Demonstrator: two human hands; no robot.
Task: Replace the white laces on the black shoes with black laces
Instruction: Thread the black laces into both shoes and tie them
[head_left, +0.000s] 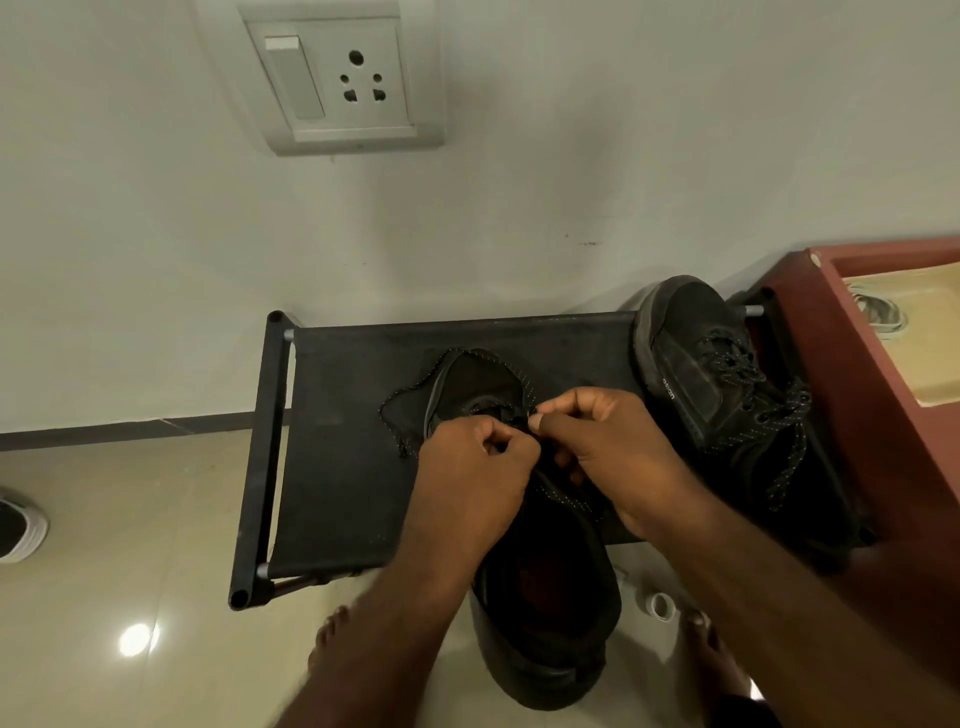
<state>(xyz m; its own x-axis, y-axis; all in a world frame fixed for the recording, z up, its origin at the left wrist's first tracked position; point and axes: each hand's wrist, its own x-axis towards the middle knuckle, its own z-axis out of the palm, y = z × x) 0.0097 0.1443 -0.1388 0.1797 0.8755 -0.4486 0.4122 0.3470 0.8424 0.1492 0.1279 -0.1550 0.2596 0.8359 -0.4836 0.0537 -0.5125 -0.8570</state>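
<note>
A black shoe (545, 597) lies toe to the wall on the dark fabric surface (343, 441), heel overhanging, its white-flecked black lace (522, 379) looped loose round the toe. The left hand (478, 457) and right hand (613, 441) each pinch the lace, hiding the eyelets.

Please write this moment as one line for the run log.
step: lacing near shoe | left hand: pinches black lace | right hand: pinches black lace | other shoe: black-laced, on rack
</note>
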